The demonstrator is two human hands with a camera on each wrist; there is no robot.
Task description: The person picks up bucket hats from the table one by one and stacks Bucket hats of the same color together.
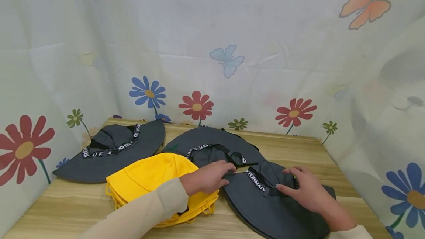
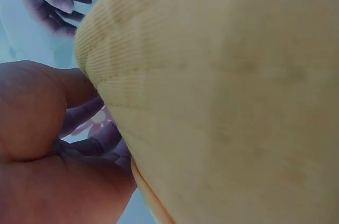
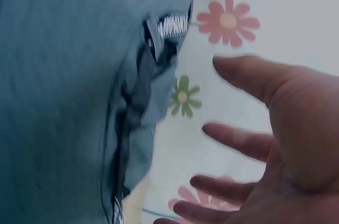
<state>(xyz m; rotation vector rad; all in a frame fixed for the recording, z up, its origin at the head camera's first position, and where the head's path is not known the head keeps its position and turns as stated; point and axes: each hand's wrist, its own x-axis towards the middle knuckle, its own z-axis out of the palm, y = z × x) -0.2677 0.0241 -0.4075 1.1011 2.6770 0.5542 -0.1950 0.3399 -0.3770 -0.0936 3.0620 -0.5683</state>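
Note:
A dark grey bucket hat [image 1: 255, 205] with a lettered black band lies at the front right of the wooden table [image 1: 66, 205]. My right hand [image 1: 300, 191] rests flat on its crown, fingers spread. In the right wrist view the right hand [image 3: 275, 144] shows straight, parted fingers beside the grey hat [image 3: 63, 91]. My left hand [image 1: 219, 175] reaches across a yellow hat pile [image 1: 149, 174], and its fingertips touch the grey hat's left edge. In the left wrist view the yellow hat [image 2: 222, 91] fills the frame next to the left hand [image 2: 47, 144].
A second grey hat [image 1: 206, 145] lies behind the hands and a third grey hat [image 1: 113, 150] sits at the back left. A flower-and-butterfly printed curtain [image 1: 232, 28] closes in the table at the back and both sides.

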